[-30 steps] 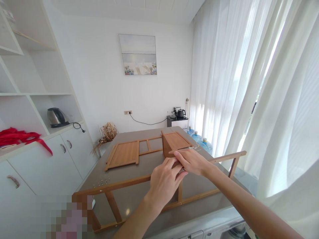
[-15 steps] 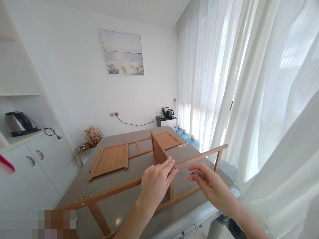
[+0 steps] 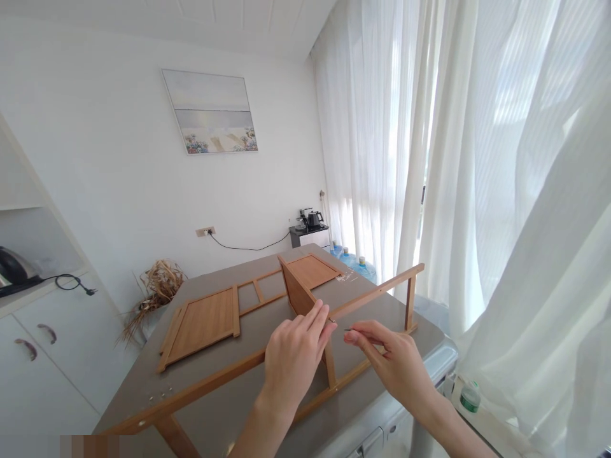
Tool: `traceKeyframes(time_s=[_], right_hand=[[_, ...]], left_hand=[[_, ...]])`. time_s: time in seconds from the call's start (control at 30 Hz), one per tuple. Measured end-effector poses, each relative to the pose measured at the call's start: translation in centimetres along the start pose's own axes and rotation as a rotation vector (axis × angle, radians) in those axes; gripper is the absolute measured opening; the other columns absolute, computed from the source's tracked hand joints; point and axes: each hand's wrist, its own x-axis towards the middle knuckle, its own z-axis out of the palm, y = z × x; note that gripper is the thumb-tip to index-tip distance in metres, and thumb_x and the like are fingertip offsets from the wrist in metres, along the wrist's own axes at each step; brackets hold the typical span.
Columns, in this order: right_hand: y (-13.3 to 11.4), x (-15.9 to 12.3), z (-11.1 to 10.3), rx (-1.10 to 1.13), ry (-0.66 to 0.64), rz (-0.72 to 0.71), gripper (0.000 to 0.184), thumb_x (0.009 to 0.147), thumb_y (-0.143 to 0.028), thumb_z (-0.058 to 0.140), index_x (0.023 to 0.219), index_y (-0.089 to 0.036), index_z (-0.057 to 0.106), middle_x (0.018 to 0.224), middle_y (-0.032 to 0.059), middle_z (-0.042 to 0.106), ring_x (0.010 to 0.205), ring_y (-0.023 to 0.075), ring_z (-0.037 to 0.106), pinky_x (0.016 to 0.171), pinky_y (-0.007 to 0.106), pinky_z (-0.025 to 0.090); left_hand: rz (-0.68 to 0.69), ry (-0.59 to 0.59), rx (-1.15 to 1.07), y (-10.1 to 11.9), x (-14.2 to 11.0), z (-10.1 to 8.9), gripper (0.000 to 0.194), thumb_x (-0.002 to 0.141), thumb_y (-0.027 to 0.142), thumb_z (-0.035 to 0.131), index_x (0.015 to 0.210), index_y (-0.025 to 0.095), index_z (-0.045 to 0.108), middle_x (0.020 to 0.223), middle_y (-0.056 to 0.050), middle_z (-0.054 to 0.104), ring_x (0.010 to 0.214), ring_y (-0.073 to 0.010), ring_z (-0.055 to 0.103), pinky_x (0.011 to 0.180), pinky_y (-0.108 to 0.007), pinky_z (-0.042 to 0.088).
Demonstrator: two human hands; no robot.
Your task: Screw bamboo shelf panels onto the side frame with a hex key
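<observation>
My left hand point(image 3: 292, 357) rests with fingers together on the long wooden ladder-like frame point(image 3: 210, 383), where the upright wooden panel point(image 3: 296, 294) meets its top rail. My right hand point(image 3: 391, 360) is pinched on a thin dark tool point(image 3: 351, 329), whose tip points at that joint beside my left fingertips. A flat wooden shelf panel with a rail frame point(image 3: 203, 324) lies further back on the grey table point(image 3: 267, 331). Several small screws point(image 3: 160, 395) lie on the table near the frame's left end.
White curtains point(image 3: 477, 191) hang close on the right. Water bottles point(image 3: 356, 261) and a small stand with a kettle point(image 3: 310, 222) are behind the table. White cabinets point(image 3: 42, 356) stand at the left, dried grass point(image 3: 153, 286) by the wall. A green-capped bottle point(image 3: 470, 395) sits low right.
My right hand left the panel, drew back right, and now brings a thin tool toward the joint. My left hand stayed on the frame. The view has swung right.
</observation>
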Motion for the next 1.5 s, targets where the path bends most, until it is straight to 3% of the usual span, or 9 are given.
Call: traceKeyframes(time_s=[0.13,0.3,0.43,0.57,0.77,1.03,1.2,1.5], right_hand=[[0.9,0.1,1.0,-0.053,0.074,-0.056,0.025,0.096,-0.044,0.054,0.090,-0.025,0.069,0.083,-0.0006,0.074,0.070,0.0139,0.067,0.043,0.017,0.043],[1.5,0.4,1.4,-0.069,0.105,-0.134,0.020,0.095,-0.039,0.058,0.089,-0.025,0.070,0.081,-0.0022,0.073,0.070,0.0122,0.066,0.057,0.017,0.050],[1.5,0.9,1.3,-0.080,0.103,-0.228,0.014,0.095,-0.034,0.059,0.093,-0.025,0.070,0.085,-0.0021,0.074,0.071,0.0115,0.067,0.065,0.016,0.053],[1.6,1.6,1.4,-0.079,0.099,-0.299,0.013,0.095,-0.030,0.060,0.096,-0.025,0.071,0.089,0.0001,0.074,0.074,0.0128,0.069,0.067,0.017,0.055],[1.9,2.2,1.9,-0.092,0.108,-0.372,0.008,0.094,-0.025,0.062,0.096,-0.024,0.070,0.088,0.0004,0.074,0.073,0.0121,0.069,0.067,0.017,0.054],[1.7,2.1,1.4,-0.210,0.105,-0.469,0.010,0.093,-0.018,0.063,0.101,-0.024,0.067,0.089,0.0006,0.073,0.074,0.0127,0.069,0.066,0.019,0.053],[1.6,2.3,1.5,-0.241,0.067,-0.493,0.013,0.093,-0.017,0.063,0.103,-0.023,0.065,0.089,0.0004,0.072,0.074,0.0125,0.067,0.068,0.022,0.051],[1.4,2.6,1.0,-0.285,0.042,-0.520,0.012,0.094,-0.017,0.061,0.104,-0.023,0.066,0.088,0.0023,0.072,0.075,0.0141,0.066,0.068,0.024,0.051]], left_hand=[[0.039,0.024,0.028,-0.2,-0.2,0.4,0.034,0.100,0.035,0.048,0.131,0.024,0.058,0.130,0.000,0.065,0.080,-0.0136,0.068,0.063,-0.032,0.046],[0.089,0.038,0.084,-0.5,-0.5,1.3,0.034,0.099,0.031,0.051,0.133,0.030,0.057,0.134,-0.002,0.063,0.077,-0.0134,0.067,0.063,-0.032,0.044],[0.112,0.097,0.092,-0.6,-0.6,1.6,0.033,0.098,0.027,0.054,0.130,0.027,0.060,0.131,-0.004,0.065,0.076,-0.0125,0.066,0.063,-0.031,0.044],[0.090,0.138,0.053,-0.6,-0.3,1.6,0.030,0.097,0.025,0.054,0.125,0.022,0.063,0.126,-0.005,0.068,0.073,-0.0132,0.067,0.060,-0.032,0.045],[0.122,0.043,0.018,-1.0,0.4,1.7,0.030,0.092,0.019,0.058,0.122,0.020,0.065,0.124,-0.009,0.068,0.068,-0.0157,0.068,0.057,-0.032,0.048],[0.115,0.151,0.019,-1.0,-0.1,2.6,0.031,0.094,0.016,0.053,0.122,0.018,0.066,0.122,-0.010,0.069,0.066,-0.0156,0.067,0.055,-0.031,0.047],[0.144,0.128,0.013,-1.3,-0.4,2.7,0.036,0.092,0.010,0.051,0.125,0.017,0.064,0.125,-0.011,0.068,0.068,-0.0153,0.066,0.056,-0.031,0.046],[0.125,0.222,0.033,-1.0,0.1,2.1,0.030,0.098,0.019,0.048,0.119,0.009,0.067,0.110,-0.010,0.074,0.062,-0.0126,0.064,0.055,-0.032,0.043]])
